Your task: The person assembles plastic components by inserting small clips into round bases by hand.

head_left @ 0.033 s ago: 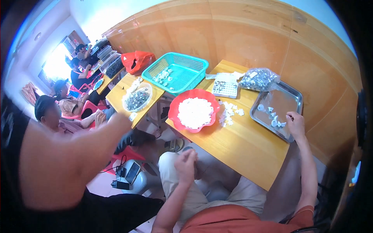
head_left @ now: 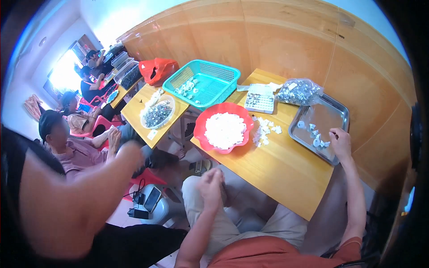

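Observation:
My left hand (head_left: 211,190) is raised over my left thigh, off the table, fingers pinched together. Anything between them is too small to make out. Over the right rim of a metal tray (head_left: 295,136), my right hand (head_left: 341,142) has its thumb and fingers pressed together; what they hold, if anything, is hidden. Several small white plastic parts (head_left: 317,139) lie in the tray next to that hand. Left of the tray, a red scalloped bowl (head_left: 201,143) is heaped with small white pieces (head_left: 225,130). More loose white pieces (head_left: 263,131) are scattered beside the bowl.
Behind the bowl are a compartmented white tray (head_left: 260,98) and a clear bag of small parts (head_left: 298,91). A green basket (head_left: 223,82) and a tub of parts (head_left: 157,112) stand farther left. Close on my left is another person's arm (head_left: 76,196). A stool (head_left: 158,214) holds phones.
The other person's blurred arm at the left has shifted a little down and left. My left hand has risen slightly; my right hand stays by the tray.

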